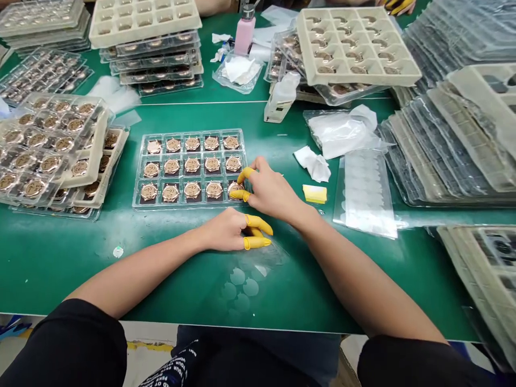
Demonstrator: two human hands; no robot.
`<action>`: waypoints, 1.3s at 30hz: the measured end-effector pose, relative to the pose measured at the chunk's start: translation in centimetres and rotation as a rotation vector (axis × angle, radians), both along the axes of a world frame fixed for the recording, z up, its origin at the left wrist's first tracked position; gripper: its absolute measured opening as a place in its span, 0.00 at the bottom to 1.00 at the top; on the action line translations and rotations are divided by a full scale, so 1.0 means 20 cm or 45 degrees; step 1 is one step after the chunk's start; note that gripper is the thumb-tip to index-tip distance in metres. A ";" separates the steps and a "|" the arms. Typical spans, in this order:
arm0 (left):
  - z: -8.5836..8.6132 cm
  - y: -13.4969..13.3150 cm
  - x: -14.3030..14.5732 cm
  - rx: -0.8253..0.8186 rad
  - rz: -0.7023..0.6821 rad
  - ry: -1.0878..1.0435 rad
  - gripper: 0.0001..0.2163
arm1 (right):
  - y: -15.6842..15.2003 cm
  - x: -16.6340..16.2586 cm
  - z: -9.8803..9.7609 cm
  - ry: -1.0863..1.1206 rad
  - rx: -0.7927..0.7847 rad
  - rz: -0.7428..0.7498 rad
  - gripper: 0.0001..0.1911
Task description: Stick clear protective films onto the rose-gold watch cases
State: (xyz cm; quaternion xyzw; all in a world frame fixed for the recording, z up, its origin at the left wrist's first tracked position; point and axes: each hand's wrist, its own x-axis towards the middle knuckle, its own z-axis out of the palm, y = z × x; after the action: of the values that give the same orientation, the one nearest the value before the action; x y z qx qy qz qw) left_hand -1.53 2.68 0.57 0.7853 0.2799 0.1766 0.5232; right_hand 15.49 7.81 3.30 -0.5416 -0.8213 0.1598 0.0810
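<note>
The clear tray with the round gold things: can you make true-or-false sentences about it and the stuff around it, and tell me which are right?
1. The right hand is at a corner of the clear tray. True.
2. The left hand has no finger covers on. False: it wears yellow finger covers.
3. The clear tray has three rows of round gold pieces. True.
4. The pink bottle is lying on its side. False: it stands upright.
5. The table has a green top. True.
6. The yellow pad is inside the clear tray. False: it lies on the table.
</note>
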 end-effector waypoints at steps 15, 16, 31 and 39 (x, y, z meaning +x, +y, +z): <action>-0.04 0.02 0.03 -0.557 0.442 -0.238 0.36 | -0.30 0.16 0.01 1.402 -0.855 -0.507 0.41; -0.03 0.01 0.03 -0.532 0.465 -0.228 0.33 | -0.30 0.15 0.01 1.379 -0.863 -0.519 0.41; -0.03 0.02 0.04 -0.599 0.558 -0.318 0.28 | 0.09 0.48 -0.08 0.509 0.188 0.080 0.06; -0.02 0.03 0.03 -0.693 0.582 -0.375 0.30 | 0.40 0.48 0.05 0.620 0.297 -0.197 0.07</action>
State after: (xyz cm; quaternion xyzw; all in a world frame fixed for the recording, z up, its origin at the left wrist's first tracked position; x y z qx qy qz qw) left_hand -0.89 3.25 0.07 0.5013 0.4063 0.3190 0.6942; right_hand 25.10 15.76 4.29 -0.5355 -0.7467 0.1829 0.3496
